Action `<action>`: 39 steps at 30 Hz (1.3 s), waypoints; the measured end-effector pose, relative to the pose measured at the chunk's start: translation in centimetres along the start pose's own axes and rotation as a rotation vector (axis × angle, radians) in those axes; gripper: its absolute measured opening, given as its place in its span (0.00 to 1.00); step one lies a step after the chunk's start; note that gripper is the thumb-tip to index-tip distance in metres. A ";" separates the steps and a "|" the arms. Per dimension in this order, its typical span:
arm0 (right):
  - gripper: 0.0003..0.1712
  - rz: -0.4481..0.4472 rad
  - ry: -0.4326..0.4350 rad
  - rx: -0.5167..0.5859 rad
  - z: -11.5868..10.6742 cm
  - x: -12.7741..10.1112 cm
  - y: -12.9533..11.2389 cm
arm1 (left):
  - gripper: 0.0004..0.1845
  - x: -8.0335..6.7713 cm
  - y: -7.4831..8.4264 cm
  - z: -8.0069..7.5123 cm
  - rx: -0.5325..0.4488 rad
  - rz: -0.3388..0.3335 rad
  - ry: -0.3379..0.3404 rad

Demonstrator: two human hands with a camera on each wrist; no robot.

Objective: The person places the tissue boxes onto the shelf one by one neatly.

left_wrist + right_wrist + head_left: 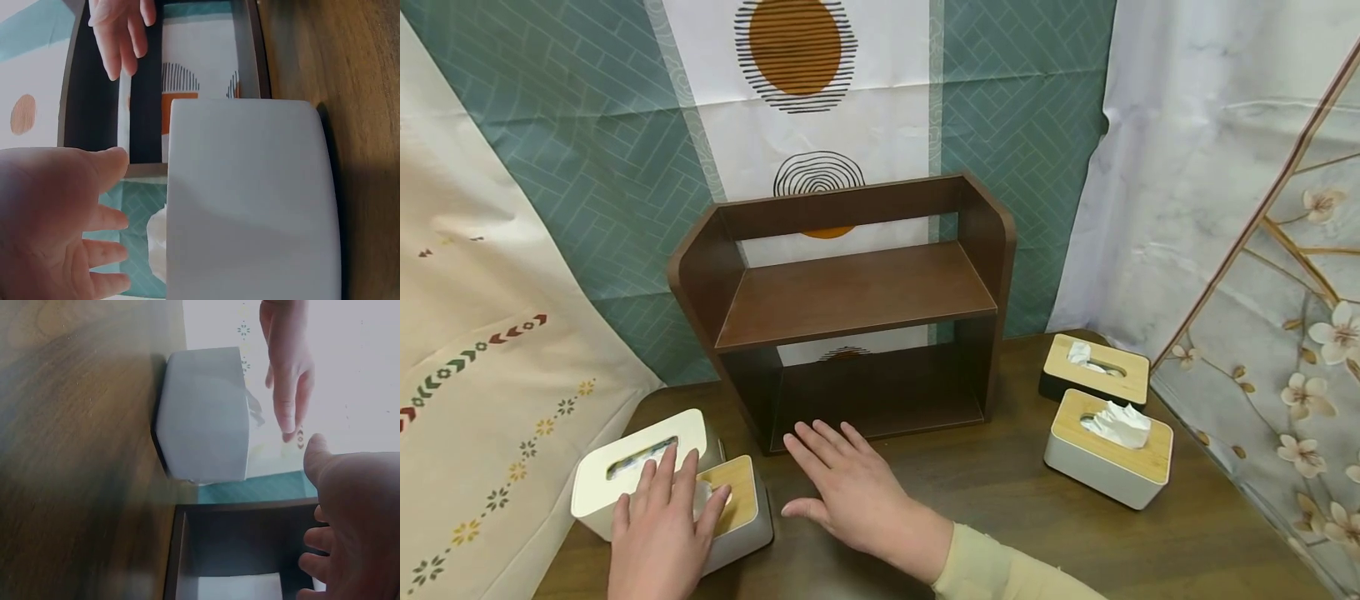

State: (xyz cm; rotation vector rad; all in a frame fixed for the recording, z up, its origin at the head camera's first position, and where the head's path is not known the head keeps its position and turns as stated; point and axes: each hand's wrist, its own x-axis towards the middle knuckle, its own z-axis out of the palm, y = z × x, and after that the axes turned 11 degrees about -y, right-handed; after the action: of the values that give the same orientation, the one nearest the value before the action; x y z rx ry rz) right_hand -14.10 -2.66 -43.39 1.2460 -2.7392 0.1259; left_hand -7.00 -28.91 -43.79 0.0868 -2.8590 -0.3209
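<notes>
Stretches out fingers of left hand (658, 521) and right hand (857, 496), holding nothing. Has left above white box (636, 440) and wood-topped box (742, 496), around eight o'clock from brown shelf (857, 292); can't tell about touching. Has right at six. Has two tissue boxes (1075, 437) near four, holes up, likely for easy pulling.

A wood-grained table (1000, 517) bears a shelf (857, 292) (two-tiered) at centre, two tissue boxes (741, 500) lower left, two more boxes (1105, 462) at right.
</notes>
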 end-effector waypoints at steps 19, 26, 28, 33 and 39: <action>0.47 -0.054 -0.043 -0.005 1.0 0.9 -2.1 | 0.37 -1.1 -3.0 0.5 -0.055 -0.075 -0.066; 0.47 -0.060 -0.053 -0.002 1.4 1.1 -2.5 | 0.35 -1.6 -4.3 1.3 -0.055 -0.101 -0.040; 0.47 -0.062 -0.047 -0.006 1.5 1.1 -2.6 | 0.35 -1.8 -4.7 1.4 -0.057 -0.110 -0.036; 0.47 -0.071 -0.038 -0.002 1.5 1.2 -2.9 | 0.36 -2.0 -5.4 1.7 -0.052 -0.132 -0.039; 0.47 -0.077 -0.041 0.003 1.6 1.3 -3.4 | 0.38 -2.2 -5.8 1.9 -0.038 -0.155 -0.053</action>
State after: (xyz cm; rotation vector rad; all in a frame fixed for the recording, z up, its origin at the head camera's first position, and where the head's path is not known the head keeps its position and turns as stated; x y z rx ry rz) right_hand -12.54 -6.03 -44.70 1.3679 -2.7214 0.0984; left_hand -5.19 -33.95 -47.44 0.2979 -2.9030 -0.4145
